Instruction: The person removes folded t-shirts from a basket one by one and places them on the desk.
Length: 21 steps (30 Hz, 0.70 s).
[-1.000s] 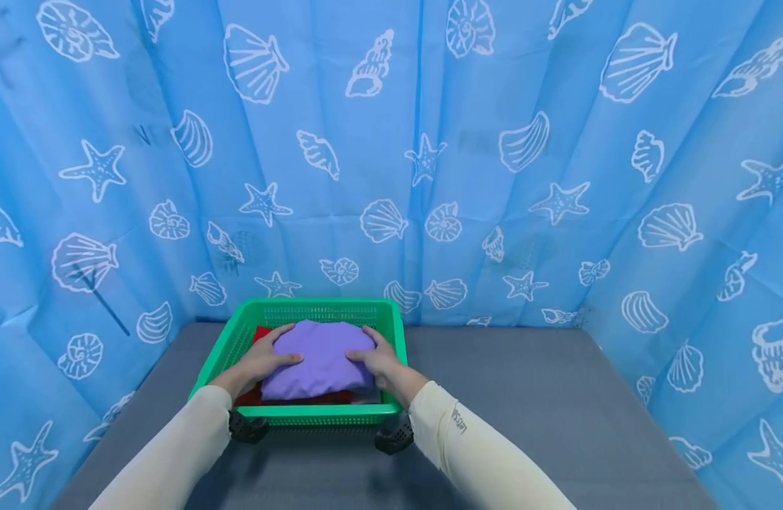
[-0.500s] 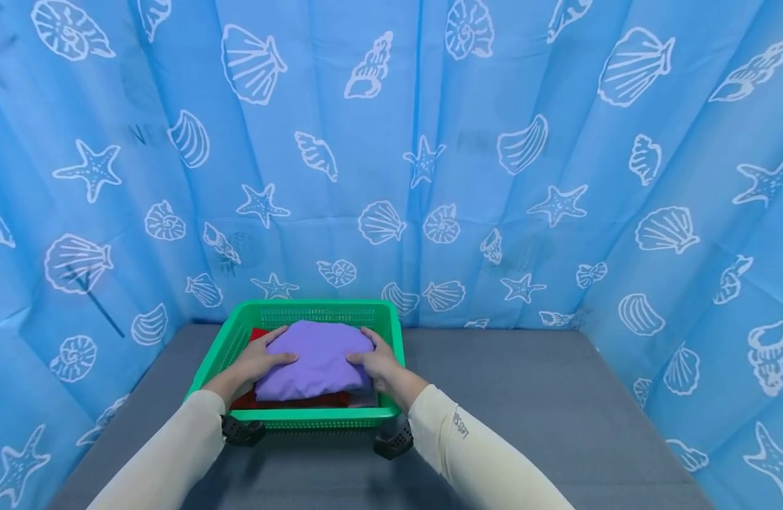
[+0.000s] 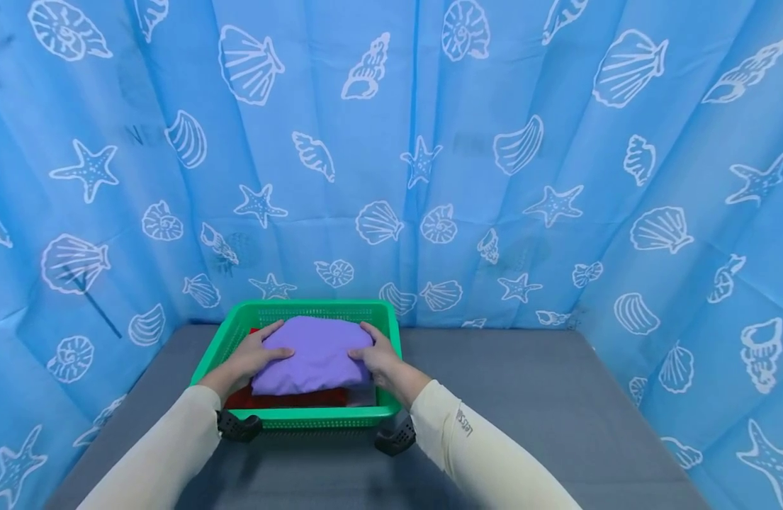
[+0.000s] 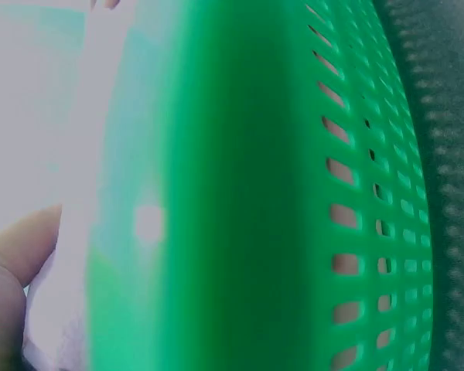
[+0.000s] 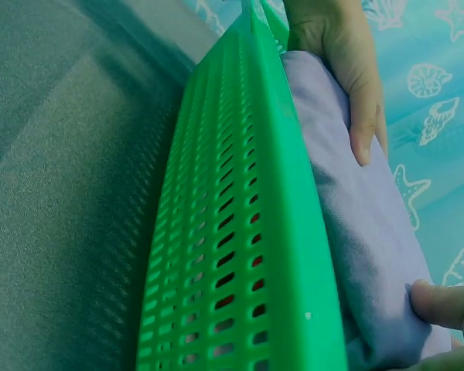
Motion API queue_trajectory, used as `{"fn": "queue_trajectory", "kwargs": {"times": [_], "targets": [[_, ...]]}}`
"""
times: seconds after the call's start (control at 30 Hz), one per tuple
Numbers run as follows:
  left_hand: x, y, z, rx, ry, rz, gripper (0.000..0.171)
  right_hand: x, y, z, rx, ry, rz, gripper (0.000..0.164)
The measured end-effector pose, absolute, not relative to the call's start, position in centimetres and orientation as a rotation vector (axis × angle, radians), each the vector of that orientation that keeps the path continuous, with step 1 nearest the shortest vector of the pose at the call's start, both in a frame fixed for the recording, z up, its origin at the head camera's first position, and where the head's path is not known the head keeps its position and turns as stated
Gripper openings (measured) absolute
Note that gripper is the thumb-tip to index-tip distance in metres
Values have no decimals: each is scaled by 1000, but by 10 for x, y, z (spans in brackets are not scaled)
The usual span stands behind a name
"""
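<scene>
A folded purple cloth garment (image 3: 311,358) lies inside the green plastic basket (image 3: 302,413), on top of red cloth (image 3: 289,399). My left hand (image 3: 254,354) grips its left side with the thumb on top. On the opposite side my right hand (image 3: 381,358) holds it the same way. The right wrist view shows the purple garment (image 5: 363,216) bulging above the basket rim (image 5: 294,209), with the right thumb (image 5: 437,303) pressing on it. In the left wrist view the left thumb (image 4: 27,243) touches the overexposed garment. Fingers under the garment are hidden.
The basket stands on a grey table (image 3: 525,411) near its back edge. A blue curtain (image 3: 391,177) with white shells and starfish hangs round the back and sides. A patch of greyish cloth (image 3: 362,395) shows beneath the garment at the right.
The purple garment has shifted slightly left and up in the basket, with both hands still on it. More of the red cloth shows under its front edge.
</scene>
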State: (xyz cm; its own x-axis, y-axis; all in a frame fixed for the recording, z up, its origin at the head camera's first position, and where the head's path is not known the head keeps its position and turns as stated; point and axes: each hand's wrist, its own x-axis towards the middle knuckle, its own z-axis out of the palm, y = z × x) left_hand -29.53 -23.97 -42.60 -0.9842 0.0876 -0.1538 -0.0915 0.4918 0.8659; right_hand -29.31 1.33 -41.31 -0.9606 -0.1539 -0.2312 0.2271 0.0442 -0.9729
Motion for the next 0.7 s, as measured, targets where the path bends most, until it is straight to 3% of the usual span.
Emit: {"fn": "queue_trajectory", "kwargs": {"times": [0.7], "targets": [[-299,-216,-412,-23,2423,1656,89,-298,43,-393,40,2149,-1963,67]]}}
